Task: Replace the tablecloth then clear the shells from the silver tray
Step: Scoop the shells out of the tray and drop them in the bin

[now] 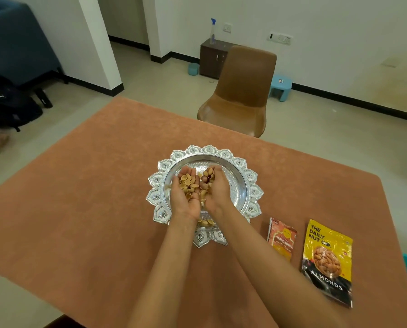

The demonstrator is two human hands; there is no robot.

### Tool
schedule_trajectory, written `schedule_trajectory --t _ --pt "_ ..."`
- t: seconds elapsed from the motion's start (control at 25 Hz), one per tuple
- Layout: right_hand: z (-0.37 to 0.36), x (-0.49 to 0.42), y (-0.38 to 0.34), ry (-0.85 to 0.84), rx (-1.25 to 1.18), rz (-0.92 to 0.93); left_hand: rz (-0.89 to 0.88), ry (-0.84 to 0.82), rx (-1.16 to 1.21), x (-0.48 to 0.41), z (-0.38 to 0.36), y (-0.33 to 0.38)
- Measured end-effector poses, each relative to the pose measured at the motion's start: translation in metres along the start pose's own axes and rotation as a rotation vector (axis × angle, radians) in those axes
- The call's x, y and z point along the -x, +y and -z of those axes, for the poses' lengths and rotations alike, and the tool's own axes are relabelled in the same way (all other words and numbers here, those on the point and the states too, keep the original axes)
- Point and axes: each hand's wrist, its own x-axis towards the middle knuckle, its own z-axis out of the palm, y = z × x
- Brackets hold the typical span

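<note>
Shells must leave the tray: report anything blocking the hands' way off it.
Nothing visible does. The left hand and right hand cup shells above the silver tray; the small packet and almonds packet lie apart, to its right.

Two long bare forearms, a bare left hand (186, 200) and a bare right hand (218, 192)
</note>
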Motion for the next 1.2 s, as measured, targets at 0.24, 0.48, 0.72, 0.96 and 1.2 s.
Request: schedule_trajectory --t 0.24,0.48,0.72,0.96,1.2 --pt "0.022 0.021 -0.001 -0.094 -0.092 0.055 0.042 -0.068 0.008 0.01 0.005 -0.03" --pt "0.04 0.035 0.003 -0.117 0.006 0.134 0.018 -0.078 -0.021 0.021 0.009 -0.048" --pt "0.069 0.069 -0.026 -0.094 -0.043 0.258 0.022 -0.142 -0.101 0.053 0.0 -0.078" --pt "0.154 0.112 -0.065 0.067 -0.146 0.464 0.136 -0.248 -0.258 0.088 -0.003 -0.174" --pt "0.287 0.211 -0.084 0.317 -0.336 0.612 0.497 -0.39 -0.385 0.232 0.013 -0.264"
